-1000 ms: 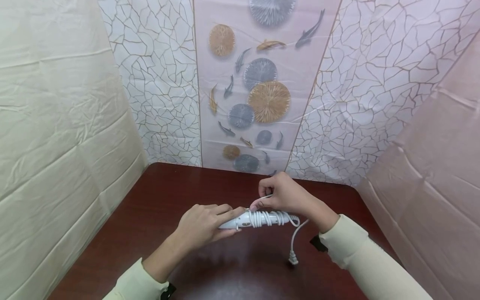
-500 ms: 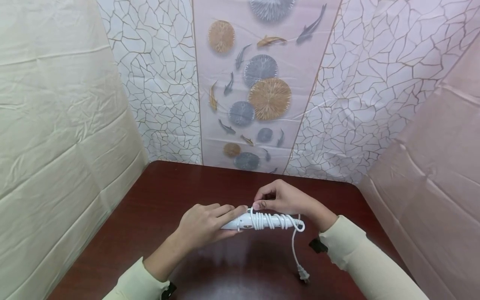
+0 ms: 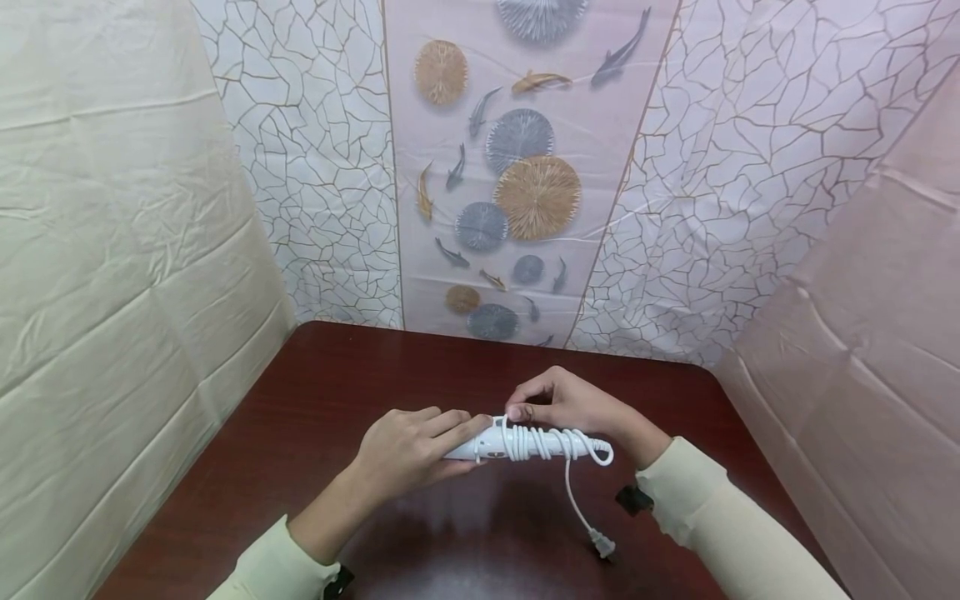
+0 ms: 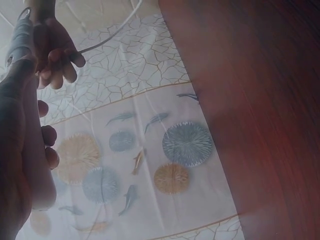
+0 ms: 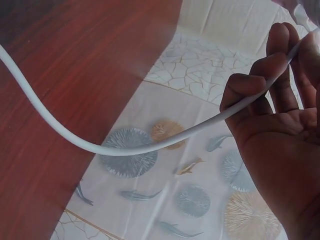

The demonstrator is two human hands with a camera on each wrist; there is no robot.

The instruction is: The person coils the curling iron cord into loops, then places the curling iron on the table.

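A white hair straightener [image 3: 467, 451] is held level above the table by my left hand [image 3: 408, 447], fingers over its top and thumb below. Several turns of its white cord [image 3: 519, 443] wrap the handle end. Between thumb and fingers, my right hand [image 3: 573, 406] pinches the cord at the top of the handle, close to the left fingertips. The free end hangs below the handle with the plug [image 3: 602, 544]. In the right wrist view the cord [image 5: 125, 150] runs slack from the curled fingers [image 5: 245, 84]. The left wrist view shows the straightener's rounded end [image 4: 42, 192] in the left hand.
A dark red-brown table [image 3: 375, 358] lies beneath the hands. Patterned sheeting [image 3: 330, 183] hangs behind it, with cream cloth [image 3: 150, 250] on the left and pinkish cloth [image 3: 847, 333] on the right.
My right hand has come down slightly onto the handle, drawing the cord against it. The plug dropped and swung, now hanging lower. The left hand keeps its hold, nearly still.
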